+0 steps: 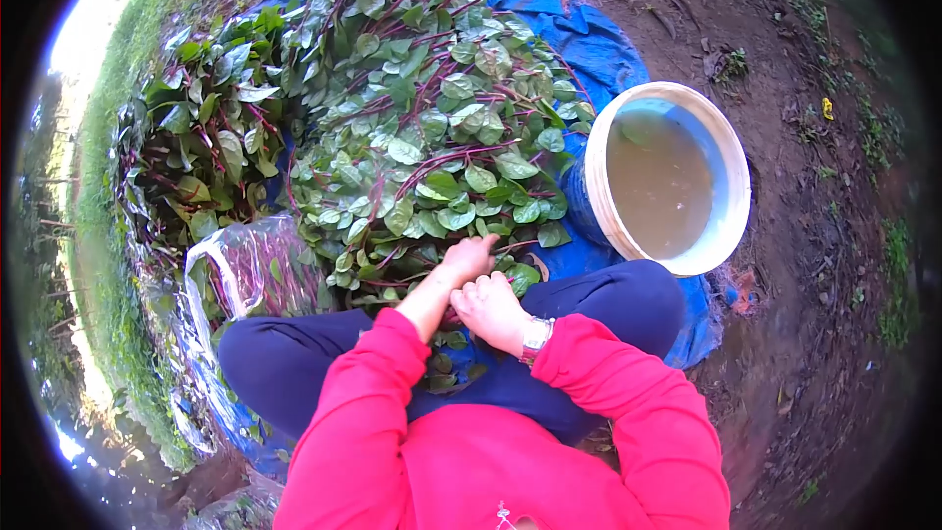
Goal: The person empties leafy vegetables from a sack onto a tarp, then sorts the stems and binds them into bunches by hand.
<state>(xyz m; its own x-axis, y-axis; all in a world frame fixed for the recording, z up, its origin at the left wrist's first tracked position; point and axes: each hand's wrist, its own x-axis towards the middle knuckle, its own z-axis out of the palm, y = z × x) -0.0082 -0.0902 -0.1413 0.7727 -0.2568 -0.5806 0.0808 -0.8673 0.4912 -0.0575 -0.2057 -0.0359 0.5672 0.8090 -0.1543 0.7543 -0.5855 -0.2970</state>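
Observation:
A large heap of leafy greens with purple stems [422, 128], which look like Malabar spinach, lies before my crossed legs. My left hand [467, 259] is at the near edge of this heap, slightly smeared, with its fingers mostly hidden. Just below and to the right, my right hand [491, 311], with a watch on its wrist, is closed round purple-stemmed greens. A bit of stem shows at its left side and a green leaf [522, 278] at its upper right. The two hands are close together, the left forearm passing beside the right fingers.
A white-rimmed bucket [728, 172] of murky water stands by my right knee. A clear plastic bag [257, 265] is beside my left knee, with a second pile of greens [211, 128] beyond it. A blue tarp [589, 44] lies underneath; bare soil [814, 265] is to the right.

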